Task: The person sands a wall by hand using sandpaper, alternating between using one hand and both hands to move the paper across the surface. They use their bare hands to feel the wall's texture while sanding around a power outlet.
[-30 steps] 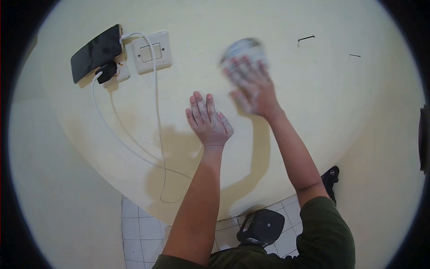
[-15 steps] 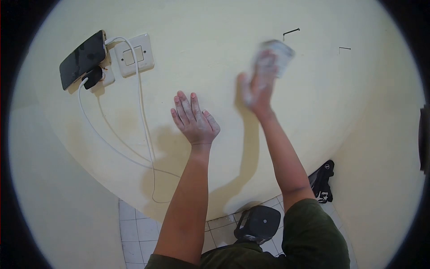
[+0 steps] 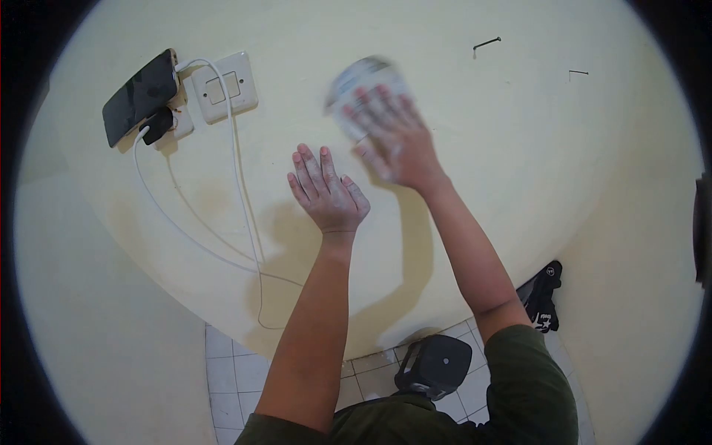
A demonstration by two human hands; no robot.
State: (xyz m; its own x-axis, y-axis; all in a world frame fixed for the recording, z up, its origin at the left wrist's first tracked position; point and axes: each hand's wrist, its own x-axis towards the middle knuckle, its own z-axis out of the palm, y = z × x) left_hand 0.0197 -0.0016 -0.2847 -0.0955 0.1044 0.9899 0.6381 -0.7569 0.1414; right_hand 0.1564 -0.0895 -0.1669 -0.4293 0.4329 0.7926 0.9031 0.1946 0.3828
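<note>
Left of the light switch [image 3: 225, 87] sits a phone [image 3: 141, 96], its white cable [image 3: 233, 137] looping below; two nails [image 3: 487, 44] jut well to the right. Between them and the switch, my right hand [image 3: 404, 148] holds a blurred pale pad [image 3: 362, 80] to the cream wall [image 3: 482, 163], my left hand [image 3: 331, 196] open lower down, above tiled floor [image 3: 241, 378].

Your left hand [image 3: 326, 194] is open, with its back toward the camera. Its fingers point upward, slightly spread, with the middle and ring fingers close together; its thumb angles outward on the right side. Your left forearm [image 3: 315, 319] rises from the lower edge to the wrist. Your right hand [image 3: 393, 141] is higher, motion-blurred, its fingers extended toward the upper left and its thumb apart. Your right forearm [image 3: 467, 248] slants up and leftward from the elbow. Whitish residue coats both hands.
</note>
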